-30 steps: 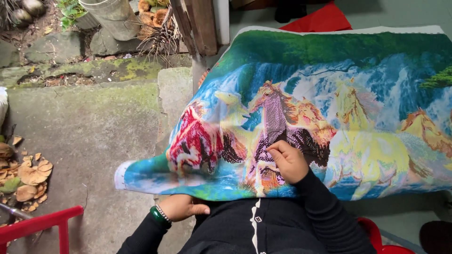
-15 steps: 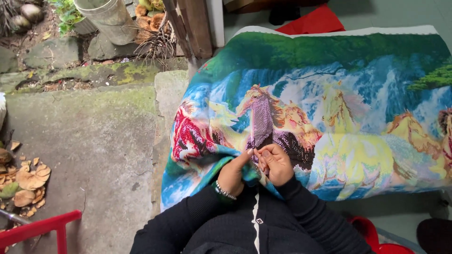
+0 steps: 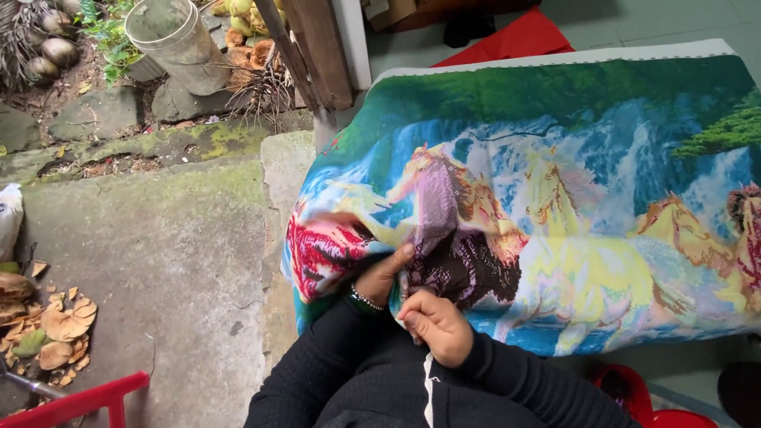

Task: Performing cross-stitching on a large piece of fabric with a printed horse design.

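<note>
A large colourful embroidered cloth (image 3: 555,198) with horses and waterfalls lies spread over my lap and out to the right. My left hand (image 3: 382,275) grips the near edge of the cloth, thumb on top over a dark purple horse patch, fingers tucked under. It wears a green beaded bracelet (image 3: 363,299). My right hand (image 3: 434,325) is closed in a loose fist just below the cloth's edge, fingers pinched together; whether it holds a needle or thread is too small to tell. Both arms are in black sleeves.
Mossy concrete ground (image 3: 143,261) lies to the left, with dry leaves (image 3: 55,333) and a red bar (image 3: 71,403) at the lower left. A grey bucket (image 3: 178,43) and a wooden post (image 3: 317,47) stand at the top. Red objects (image 3: 634,396) sit at the lower right.
My left hand came up from my lap to the cloth's near edge and took hold of it. My right hand drew back off the cloth toward my body. The view shifted left.
</note>
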